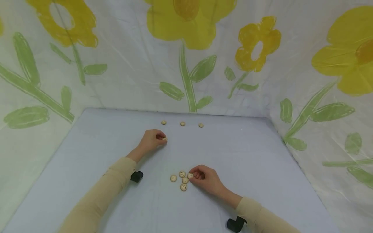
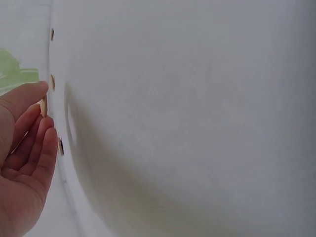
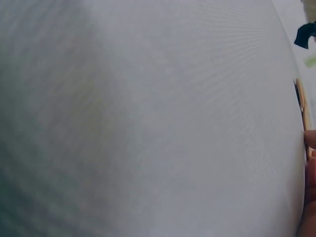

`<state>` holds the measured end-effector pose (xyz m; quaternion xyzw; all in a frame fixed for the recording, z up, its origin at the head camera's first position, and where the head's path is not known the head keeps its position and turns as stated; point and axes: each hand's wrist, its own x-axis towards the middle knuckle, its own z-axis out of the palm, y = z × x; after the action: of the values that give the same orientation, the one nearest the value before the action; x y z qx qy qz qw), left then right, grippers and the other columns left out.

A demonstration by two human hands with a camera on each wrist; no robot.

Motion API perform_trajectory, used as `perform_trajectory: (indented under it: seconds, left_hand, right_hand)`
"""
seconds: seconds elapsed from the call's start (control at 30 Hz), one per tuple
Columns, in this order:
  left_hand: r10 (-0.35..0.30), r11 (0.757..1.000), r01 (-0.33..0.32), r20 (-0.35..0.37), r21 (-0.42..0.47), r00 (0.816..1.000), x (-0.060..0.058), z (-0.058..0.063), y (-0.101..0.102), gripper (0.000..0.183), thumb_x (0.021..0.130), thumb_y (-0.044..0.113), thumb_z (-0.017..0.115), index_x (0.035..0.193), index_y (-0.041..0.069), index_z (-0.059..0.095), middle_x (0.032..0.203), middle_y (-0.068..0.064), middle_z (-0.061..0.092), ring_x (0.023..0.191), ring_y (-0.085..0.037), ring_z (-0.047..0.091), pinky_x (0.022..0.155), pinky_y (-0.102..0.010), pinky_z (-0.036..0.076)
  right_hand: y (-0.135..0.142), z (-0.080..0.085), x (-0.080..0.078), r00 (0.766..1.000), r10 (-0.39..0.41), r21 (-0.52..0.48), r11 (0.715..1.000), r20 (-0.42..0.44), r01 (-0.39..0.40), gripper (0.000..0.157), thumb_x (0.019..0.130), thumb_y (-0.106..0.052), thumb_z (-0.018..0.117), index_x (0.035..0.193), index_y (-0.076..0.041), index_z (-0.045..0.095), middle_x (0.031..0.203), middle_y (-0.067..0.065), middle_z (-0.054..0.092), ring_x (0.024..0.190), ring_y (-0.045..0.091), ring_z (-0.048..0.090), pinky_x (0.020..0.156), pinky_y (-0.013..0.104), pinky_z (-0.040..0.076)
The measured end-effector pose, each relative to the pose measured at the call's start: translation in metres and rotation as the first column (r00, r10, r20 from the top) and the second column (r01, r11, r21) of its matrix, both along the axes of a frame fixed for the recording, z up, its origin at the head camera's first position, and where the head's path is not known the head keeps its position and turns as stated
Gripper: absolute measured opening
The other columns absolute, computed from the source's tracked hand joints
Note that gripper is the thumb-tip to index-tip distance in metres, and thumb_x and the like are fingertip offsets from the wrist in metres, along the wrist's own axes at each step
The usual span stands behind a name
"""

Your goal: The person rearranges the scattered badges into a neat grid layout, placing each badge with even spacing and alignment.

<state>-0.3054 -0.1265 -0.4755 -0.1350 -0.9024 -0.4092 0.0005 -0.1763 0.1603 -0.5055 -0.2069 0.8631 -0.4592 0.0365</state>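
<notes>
My left hand (image 1: 152,139) pinches a small round wooden disc (image 1: 164,138) between thumb and fingers, over the far half of the table. In the left wrist view that disc (image 2: 44,106) appears edge-on between the thumb and fingertips. Nearer the front, my right hand (image 1: 207,179) has its thumb and index finger at another wooden disc (image 1: 190,175), gripping it by the edge. Close beside it lie several similar discs (image 1: 185,180), some with dark marks. The right wrist view catches only fingertips (image 3: 310,139) at its right edge, by the discs.
Three more discs lie spaced in a row near the back edge: left (image 1: 163,122), middle (image 1: 182,123) and right (image 1: 201,125). A pale cloth covers the table (image 1: 233,149). Flower-painted sheeting (image 1: 125,81) encloses the back and sides. Black wrist devices (image 1: 137,176) sit at both cuffs.
</notes>
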Motion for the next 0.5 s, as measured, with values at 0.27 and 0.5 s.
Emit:
perform_trajectory:
  seconds: [0.27,0.5]
  left_hand:
    - [0.041,0.999,-0.041,0.022,-0.022,0.999,-0.013,0.0,0.0,0.023,0.086,0.013,0.074,0.102,-0.003,0.071,0.093,-0.013,0.069,0.087,-0.025,0.063,0.078,-0.039,0.052]
    - [0.063,0.997,-0.063,-0.001,-0.046,0.998,-0.018,0.0,-0.001,0.022,0.086,0.012,0.072,0.102,-0.004,0.071,0.093,-0.015,0.069,0.088,-0.028,0.063,0.081,-0.042,0.051]
  right_hand:
    - [0.001,0.0,0.001,1.0,-0.002,-0.003,1.0,0.002,0.002,0.02,0.083,-0.012,0.078,0.101,-0.015,0.07,0.08,-0.008,0.059,0.072,0.006,0.056,0.064,0.023,0.051]
    - [0.001,-0.001,-0.001,1.0,0.003,-0.005,1.0,0.008,-0.003,0.019,0.083,-0.012,0.078,0.101,-0.015,0.07,0.08,-0.008,0.058,0.072,0.006,0.055,0.063,0.022,0.05]
